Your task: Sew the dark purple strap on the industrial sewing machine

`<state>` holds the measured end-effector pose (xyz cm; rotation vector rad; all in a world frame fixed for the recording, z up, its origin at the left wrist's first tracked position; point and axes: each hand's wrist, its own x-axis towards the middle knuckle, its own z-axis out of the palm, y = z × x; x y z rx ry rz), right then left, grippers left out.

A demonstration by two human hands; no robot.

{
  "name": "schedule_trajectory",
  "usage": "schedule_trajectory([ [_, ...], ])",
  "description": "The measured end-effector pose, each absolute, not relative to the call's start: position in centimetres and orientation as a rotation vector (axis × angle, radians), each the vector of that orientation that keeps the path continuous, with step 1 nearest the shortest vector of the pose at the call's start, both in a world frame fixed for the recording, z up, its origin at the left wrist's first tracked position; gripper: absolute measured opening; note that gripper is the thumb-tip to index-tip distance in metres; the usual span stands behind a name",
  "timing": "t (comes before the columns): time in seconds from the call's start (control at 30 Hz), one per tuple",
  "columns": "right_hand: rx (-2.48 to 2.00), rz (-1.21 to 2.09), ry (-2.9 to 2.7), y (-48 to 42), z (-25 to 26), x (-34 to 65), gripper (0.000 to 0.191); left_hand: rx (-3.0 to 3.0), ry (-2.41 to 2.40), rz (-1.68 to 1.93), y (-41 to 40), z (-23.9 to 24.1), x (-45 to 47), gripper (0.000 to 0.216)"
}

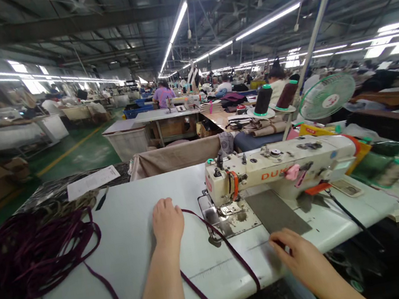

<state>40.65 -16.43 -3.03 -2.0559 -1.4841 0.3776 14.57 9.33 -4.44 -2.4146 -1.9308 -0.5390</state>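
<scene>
My left hand rests on the pale sewing table, its fingers curled over a narrow maroon strap. From beside that hand the strap runs right, passes in front of the needle plate and hangs over the table's front edge. My right hand is near the front edge, right of the strap, with thumb and fingertips together. Anything between them is hidden or too small to make out. The white sewing machine stands beyond both hands. Nothing shows under its presser foot.
A tangled heap of maroon strap covers the table's left end, near a paper sheet. Two thread cones, one black and one maroon, stand behind the machine beside a green fan. Other workers sit farther back.
</scene>
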Motion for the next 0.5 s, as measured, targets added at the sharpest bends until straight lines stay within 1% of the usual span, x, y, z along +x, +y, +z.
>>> schedule_trajectory([
  [0.13, -2.116, 0.148, -1.339, -16.6, -2.7, 44.3, 0.033, -2.703, -1.597, -0.454, 9.2, -7.0, 16.2, 0.056],
  [0.23, -2.105, 0.001, -1.208, -16.3, -2.8, 46.3, 0.033, -2.732, -1.518, -0.321, 8.9, -8.7, 17.0, 0.066],
  [0.3, -2.059, -0.108, -1.11, -15.7, -3.2, 47.7, 0.042, -2.693, -1.538, -0.302, 8.6, -9.0, 17.2, 0.068],
  [0.37, -2.007, -0.194, -1.007, -14.8, -3.7, 49.3, 0.056, -2.668, -1.564, -0.3, 8.3, -8.7, 17.3, 0.067],
  [0.43, -1.969, -0.201, -0.906, -13.7, -4.0, 50.9, 0.067, -2.669, -1.612, -0.281, 7.9, -8.1, 17.4, 0.064],
  [0.5, -1.937, -0.152, -0.822, -12.5, -3.9, 52.3, 0.073, -2.688, -1.666, -0.267, 7.7, -7.5, 17.5, 0.064],
])
